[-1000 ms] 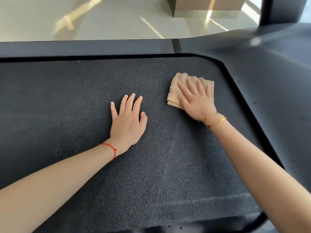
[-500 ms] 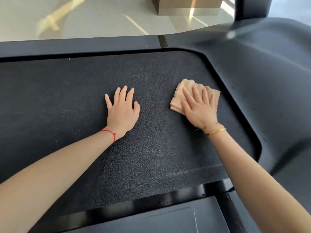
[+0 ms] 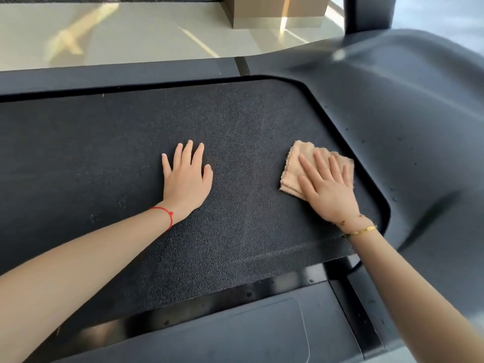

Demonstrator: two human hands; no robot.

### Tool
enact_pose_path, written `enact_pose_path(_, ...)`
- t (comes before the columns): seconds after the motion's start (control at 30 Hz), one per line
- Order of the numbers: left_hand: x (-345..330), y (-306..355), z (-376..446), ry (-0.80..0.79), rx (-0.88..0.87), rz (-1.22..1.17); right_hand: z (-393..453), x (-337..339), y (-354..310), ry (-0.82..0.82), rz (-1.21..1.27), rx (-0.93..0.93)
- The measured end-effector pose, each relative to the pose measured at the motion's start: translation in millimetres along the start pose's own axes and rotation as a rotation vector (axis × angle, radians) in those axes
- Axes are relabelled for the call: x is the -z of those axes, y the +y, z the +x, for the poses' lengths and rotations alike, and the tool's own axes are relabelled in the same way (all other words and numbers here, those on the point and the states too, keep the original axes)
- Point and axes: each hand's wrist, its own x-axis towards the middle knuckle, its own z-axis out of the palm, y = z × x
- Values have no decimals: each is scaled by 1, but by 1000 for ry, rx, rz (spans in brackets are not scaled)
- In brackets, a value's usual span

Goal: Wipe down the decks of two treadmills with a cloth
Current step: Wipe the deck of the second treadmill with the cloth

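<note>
A black textured treadmill deck [image 3: 117,142] fills most of the view. On its right part lies a folded tan cloth [image 3: 296,166], close to the curved edge of the motor cover. My right hand [image 3: 327,187] lies flat on the cloth with straight fingers and presses it onto the belt. My left hand [image 3: 187,182] rests flat on the bare belt near the middle, fingers straight, a hand's width left of the cloth. A red string is on the left wrist and a gold bracelet on the right.
The dark plastic motor cover [image 3: 406,121] rises at the right, with an upright post [image 3: 366,11] behind it. A side rail [image 3: 117,74] runs along the far edge, the near side rail [image 3: 235,331] lies below. Pale floor [image 3: 131,30] and a beige block [image 3: 277,11] lie beyond.
My right hand has slid the cloth toward me and to the right, along the motor cover's edge. The view has tilted down, so the near side rail now shows. My left hand stays flat on the belt.
</note>
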Motion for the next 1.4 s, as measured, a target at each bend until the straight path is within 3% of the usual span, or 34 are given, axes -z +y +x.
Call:
enact_pose_path(0.1,1,1,-19,-6,-24,12,-13,-2,-12,-10,-23,-19)
enact_pose_path(0.27,2,2,-34,-3,-33,19,-79,-10,-37,-43,-56,238)
enact_pose_path(0.33,3,2,-35,1,-35,16,-96,-10,-32,-66,-50,260)
enact_pose_path(0.6,5,6,-36,17,-20,22,-61,-1,5,-1,-4,-56)
enact_pose_path(0.73,4,6,-36,20,-13,12,-21,-4,-12,-8,-36,-104)
enact_pose_path(1.0,5,8,-37,36,-9,5,-52,-13,-75,-38,-66,300)
enact_pose_path(1.1,5,7,-37,27,-14,-1,-74,-17,-72,-62,-76,377)
enact_pose_path(1.27,6,5,-37,27,-15,-11,-71,-9,-28,-26,-13,232)
enact_pose_path(1.4,5,6,-37,25,-14,0,-14,-5,-10,0,-2,55)
